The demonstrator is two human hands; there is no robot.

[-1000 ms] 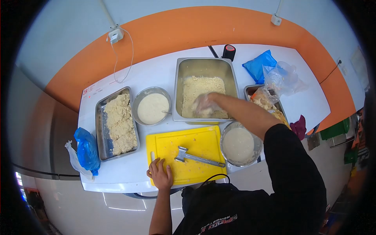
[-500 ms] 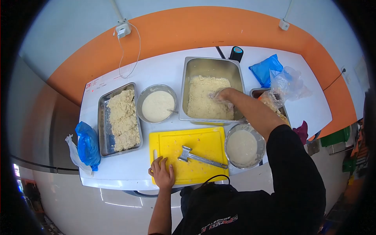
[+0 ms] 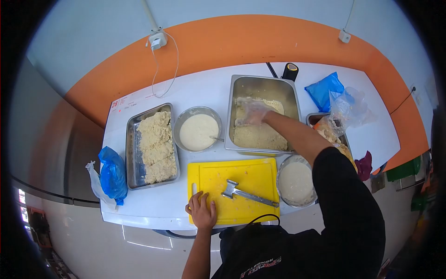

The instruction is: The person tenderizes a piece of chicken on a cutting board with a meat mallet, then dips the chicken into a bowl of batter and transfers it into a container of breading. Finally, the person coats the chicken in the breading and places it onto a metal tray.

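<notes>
My right hand [image 3: 254, 113], in a clear plastic glove, is inside a deep steel pan [image 3: 297, 101], over a bed of pale crumbs [image 3: 260, 137]. Motion blur smears its fingers, and whether they hold anything cannot be made out. On the left edge of a yellow cutting board [image 3: 232, 169] rests my bare left hand [image 3: 202, 211], fingers spread and holding nothing. A metal meat mallet [image 3: 251, 195] lies slantwise on the board, to the right of that hand.
Crumb-coated pieces [image 3: 157, 144] fill a shallow steel tray [image 3: 130, 160] at left. Bowls of pale batter stand beside the pan [image 3: 199, 132] and right of the board [image 3: 296, 180]. Blue bags lie at left [image 3: 113, 174] and back right [image 3: 324, 89]. Another food tray [image 3: 346, 139] is partly behind my right arm.
My right hand has shifted toward the far left part of the crumb bed, and the crumbs' surface looks different. My left hand stays on the board. The whole view has shifted slightly.
</notes>
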